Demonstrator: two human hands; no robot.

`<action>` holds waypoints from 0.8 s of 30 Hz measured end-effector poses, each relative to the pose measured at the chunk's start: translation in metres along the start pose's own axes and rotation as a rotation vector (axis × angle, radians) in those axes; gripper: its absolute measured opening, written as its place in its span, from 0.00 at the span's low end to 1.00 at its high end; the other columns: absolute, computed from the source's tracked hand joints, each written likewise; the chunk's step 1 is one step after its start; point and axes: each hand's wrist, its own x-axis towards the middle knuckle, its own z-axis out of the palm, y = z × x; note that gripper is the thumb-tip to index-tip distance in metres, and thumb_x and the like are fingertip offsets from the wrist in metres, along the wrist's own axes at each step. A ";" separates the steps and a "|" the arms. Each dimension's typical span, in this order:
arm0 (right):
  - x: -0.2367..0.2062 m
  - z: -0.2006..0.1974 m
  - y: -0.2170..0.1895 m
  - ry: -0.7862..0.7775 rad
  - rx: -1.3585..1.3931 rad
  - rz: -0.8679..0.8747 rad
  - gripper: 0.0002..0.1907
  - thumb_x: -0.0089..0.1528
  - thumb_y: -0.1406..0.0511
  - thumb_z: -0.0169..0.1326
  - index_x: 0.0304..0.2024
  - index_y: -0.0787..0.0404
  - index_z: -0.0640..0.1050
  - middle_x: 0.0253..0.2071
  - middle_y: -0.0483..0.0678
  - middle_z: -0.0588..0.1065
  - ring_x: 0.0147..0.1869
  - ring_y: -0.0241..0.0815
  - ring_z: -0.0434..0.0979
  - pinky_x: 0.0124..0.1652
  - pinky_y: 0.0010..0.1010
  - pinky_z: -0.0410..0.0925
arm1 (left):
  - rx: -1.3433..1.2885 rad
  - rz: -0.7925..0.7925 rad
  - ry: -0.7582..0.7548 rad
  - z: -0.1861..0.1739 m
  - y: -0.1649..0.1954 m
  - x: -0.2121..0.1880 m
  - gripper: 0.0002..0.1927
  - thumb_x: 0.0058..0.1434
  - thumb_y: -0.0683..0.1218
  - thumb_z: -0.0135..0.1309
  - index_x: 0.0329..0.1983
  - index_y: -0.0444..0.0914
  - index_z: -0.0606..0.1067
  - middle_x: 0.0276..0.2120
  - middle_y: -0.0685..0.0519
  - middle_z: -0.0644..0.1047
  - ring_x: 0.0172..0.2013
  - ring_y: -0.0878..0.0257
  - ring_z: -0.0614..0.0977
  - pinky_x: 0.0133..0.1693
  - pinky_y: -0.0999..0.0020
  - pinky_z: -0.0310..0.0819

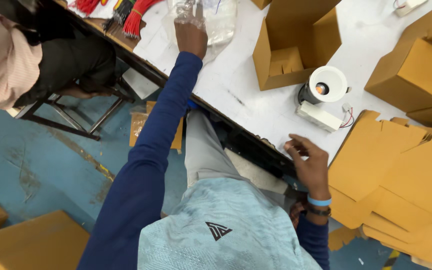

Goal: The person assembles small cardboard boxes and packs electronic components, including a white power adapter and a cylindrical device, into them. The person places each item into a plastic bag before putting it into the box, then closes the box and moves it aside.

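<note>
Crinkly clear plastic bag (211, 20) in left hand (191, 35) grip, right hand (308, 162) loosely curled, empty, on white table (256, 95)

On your white table (256, 90) an open carton (296, 45) stands beside a round white lamp (326, 85) and its white driver box (318, 116). Flat cardboard blanks (401, 175) pile at the right, red wire bundles (133, 17) lie at the far edge. A seated person (31, 65) is to your left.

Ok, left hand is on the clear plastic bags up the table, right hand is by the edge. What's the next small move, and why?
Probably pinch one bag off the clear plastic bags and draw it back. The left hand already rests on them at full stretch, while the white downlight and its driver box lie unbagged near the open carton; the right hand holds nothing.
</note>
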 end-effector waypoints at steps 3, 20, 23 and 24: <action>-0.006 0.001 -0.006 -0.016 -0.030 0.014 0.17 0.61 0.65 0.62 0.52 0.61 0.82 0.39 0.48 0.83 0.39 0.37 0.83 0.42 0.28 0.75 | -0.199 -0.064 0.188 0.006 -0.001 0.007 0.21 0.60 0.45 0.56 0.53 0.26 0.76 0.49 0.37 0.77 0.48 0.42 0.75 0.55 0.46 0.65; 0.018 0.050 0.008 -0.262 0.578 0.206 0.20 0.66 0.60 0.57 0.56 0.66 0.78 0.42 0.47 0.81 0.38 0.34 0.80 0.40 0.24 0.74 | -1.397 -0.661 -0.349 -0.109 0.134 -0.136 0.16 0.60 0.40 0.65 0.46 0.36 0.70 0.34 0.50 0.83 0.35 0.67 0.84 0.38 0.73 0.78; 0.054 0.097 0.005 -0.246 0.448 -0.138 0.32 0.62 0.63 0.62 0.65 0.65 0.68 0.49 0.48 0.76 0.45 0.31 0.78 0.44 0.25 0.74 | -1.368 -0.791 -0.414 -0.097 0.142 -0.143 0.21 0.57 0.38 0.66 0.52 0.34 0.72 0.28 0.53 0.80 0.28 0.70 0.79 0.29 0.78 0.70; 0.062 0.110 0.004 -0.215 0.344 -0.202 0.35 0.62 0.65 0.63 0.69 0.65 0.67 0.45 0.50 0.77 0.44 0.32 0.76 0.45 0.26 0.73 | -1.435 -0.893 -0.417 -0.094 0.139 -0.146 0.21 0.58 0.39 0.65 0.53 0.33 0.73 0.28 0.54 0.80 0.28 0.72 0.78 0.29 0.79 0.70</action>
